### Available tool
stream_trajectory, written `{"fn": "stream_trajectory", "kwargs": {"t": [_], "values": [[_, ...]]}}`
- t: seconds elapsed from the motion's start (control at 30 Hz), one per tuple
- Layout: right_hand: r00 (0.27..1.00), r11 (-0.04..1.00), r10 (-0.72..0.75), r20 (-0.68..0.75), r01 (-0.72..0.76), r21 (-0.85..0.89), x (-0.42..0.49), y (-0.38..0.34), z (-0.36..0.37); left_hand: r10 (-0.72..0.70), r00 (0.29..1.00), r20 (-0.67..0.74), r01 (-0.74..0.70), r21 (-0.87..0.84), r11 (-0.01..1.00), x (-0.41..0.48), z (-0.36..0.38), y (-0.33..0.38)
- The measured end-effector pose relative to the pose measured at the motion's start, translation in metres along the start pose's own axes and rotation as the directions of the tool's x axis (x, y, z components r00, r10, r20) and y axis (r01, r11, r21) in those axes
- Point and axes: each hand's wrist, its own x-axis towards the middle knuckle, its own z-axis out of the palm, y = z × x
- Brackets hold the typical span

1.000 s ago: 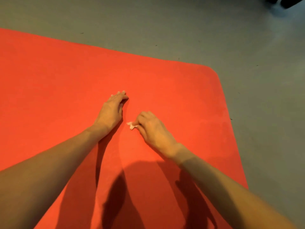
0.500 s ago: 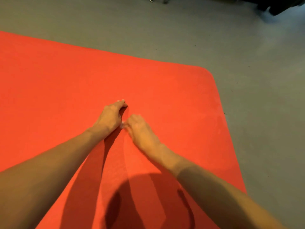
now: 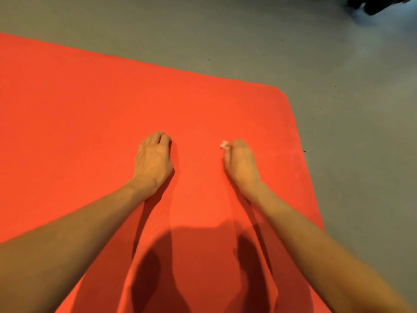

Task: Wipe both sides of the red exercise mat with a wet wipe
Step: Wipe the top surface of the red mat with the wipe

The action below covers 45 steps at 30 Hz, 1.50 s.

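Observation:
The red exercise mat (image 3: pixel 90 114) lies flat on the floor and fills most of the view, its rounded far right corner at the upper right. My left hand (image 3: pixel 153 159) rests palm down on the mat near its middle, fingers bent at the tips and holding nothing. To its right, my right hand (image 3: pixel 240 163) presses down on the mat with fingers curled round a small white wet wipe (image 3: pixel 224 145). Only a crumpled bit of the wipe shows at the fingertips.
Grey floor (image 3: pixel 349 109) borders the mat along its far edge and right edge. A dark object (image 3: pixel 379 5) sits at the top right corner of the view. My shadow falls on the near part of the mat.
My right hand has slid to the right with the wipe, away from my left hand, which it was almost touching half a second ago. The left hand has stayed on the mat.

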Motion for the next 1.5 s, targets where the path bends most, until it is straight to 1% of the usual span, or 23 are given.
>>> {"fn": "stream_trajectory", "kwargs": {"t": [0.03, 0.1, 0.13, 0.17, 0.2, 0.23, 0.3, 0.37, 0.4, 0.43, 0.53, 0.63, 0.7, 0.77, 0.83, 0.9, 0.97, 1.03, 1.1, 1.27, 1.37, 1.43, 1.5], "values": [[0.986, 0.986, -0.161, 0.04, 0.159, 0.047, -0.019, -0.018, 0.003, 0.021, 1.0, -0.012, -0.021, -0.004, 1.0, 0.001, 0.003, 0.002], [0.905, 0.925, -0.371, 0.206, 0.342, 0.163, -0.055, -0.034, 0.004, 0.102, 0.995, -0.012, -0.102, -0.028, 0.994, 0.007, 0.009, 0.009], [0.863, 0.904, -0.424, 0.275, 0.385, 0.186, -0.06, -0.028, 0.001, 0.141, 0.99, -0.005, -0.141, -0.046, 0.989, 0.011, 0.012, 0.014], [0.846, 0.897, -0.441, 0.301, 0.409, 0.166, -0.056, -0.012, 0.0, 0.17, 0.985, 0.006, -0.169, -0.068, 0.983, 0.016, 0.014, 0.02], [0.86, 0.911, -0.411, 0.302, 0.397, 0.108, -0.044, 0.01, -0.001, 0.187, 0.982, 0.021, -0.185, -0.09, 0.979, 0.02, 0.016, 0.027], [0.91, 0.946, -0.319, 0.266, 0.323, 0.029, -0.03, 0.037, -0.004, 0.198, 0.979, 0.036, -0.194, -0.109, 0.975, 0.024, 0.019, 0.034], [0.994, 0.987, -0.03, 0.102, 0.045, -0.156, 0.003, 0.099, -0.013, 0.208, 0.976, 0.063, -0.199, -0.121, 0.972, 0.026, 0.026, 0.046], [0.961, 0.943, 0.278, 0.009, -0.271, -0.194, 0.026, 0.147, -0.028, 0.201, 0.977, 0.071, -0.194, -0.1, 0.976, 0.024, 0.033, 0.055], [0.937, 0.923, 0.349, 0.01, -0.342, -0.177, 0.03, 0.156, -0.033, 0.19, 0.98, 0.067, -0.184, -0.09, 0.979, 0.024, 0.036, 0.059], [0.94, 0.928, 0.339, 0.032, -0.328, -0.176, 0.029, 0.158, -0.033, 0.182, 0.982, 0.059, -0.176, -0.088, 0.98, 0.024, 0.038, 0.062], [0.986, 0.985, 0.127, 0.109, -0.112, -0.129, -0.008, 0.142, -0.041, 0.208, 0.977, 0.057, -0.2, -0.112, 0.973, 0.028, 0.043, 0.074], [0.984, 0.999, -0.014, 0.176, 0.02, -0.027, -0.068, 0.132, -0.063, 0.234, 0.969, 0.078, -0.221, -0.141, 0.965, 0.032, 0.049, 0.091], [0.975, 0.996, -0.085, 0.205, 0.082, 0.024, -0.079, 0.138, -0.072, 0.232, 0.968, 0.098, -0.216, -0.151, 0.965, 0.031, 0.056, 0.103], [0.984, 0.999, -0.032, 0.177, 0.03, 0.013, -0.057, 0.156, -0.07, 0.219, 0.968, 0.12, -0.207, -0.104, 0.973, 0.026, 0.066, 0.111], [0.985, 0.989, 0.147, 0.085, -0.146, -0.019, -0.019, 0.181, -0.06, 0.229, 0.968, 0.106, -0.23, 0.004, 0.973, 0.02, 0.075, 0.112], [0.943, 0.943, 0.332, 0.003, -0.332, -0.001, 0.025, 0.206, -0.051, 0.247, 0.964, 0.102, -0.256, 0.086, 0.963, 0.018, 0.079, 0.111], [0.899, 0.899, 0.438, 0.006, -0.438, 0.011, 0.064, 0.217, -0.044, 0.247, 0.964, 0.098, -0.257, 0.117, 0.959, 0.019, 0.08, 0.112], [0.911, 0.914, 0.407, 0.064, -0.406, -0.024, 0.088, 0.222, -0.038, 0.243, 0.965, 0.101, -0.255, 0.13, 0.958, 0.02, 0.08, 0.115], [0.934, 0.939, 0.343, 0.102, -0.344, -0.001, 0.087, 0.222, -0.041, 0.238, 0.965, 0.111, -0.252, 0.137, 0.958, 0.02, 0.079, 0.118], [0.979, 0.987, 0.136, 0.153, -0.147, 0.062, -0.011, 0.218, -0.077, 0.231, 0.966, 0.114, -0.247, 0.164, 0.955, 0.022, 0.078, 0.12], [0.977, 0.989, 0.127, 0.173, -0.137, 0.048, -0.057, 0.208, -0.091, 0.234, 0.966, 0.111, -0.251, 0.179, 0.951, 0.022, 0.079, 0.121], [0.976, 0.993, 0.117, 0.181, -0.121, 0.009, -0.045, 0.214, -0.088, 0.236, 0.965, 0.116, -0.255, 0.191, 0.948, 0.021, 0.079, 0.122], [0.979, 0.992, 0.116, 0.169, -0.107, -0.06, -0.002, 0.224, -0.073, 0.232, 0.965, 0.122, -0.253, 0.201, 0.946, 0.021, 0.079, 0.121]]}}
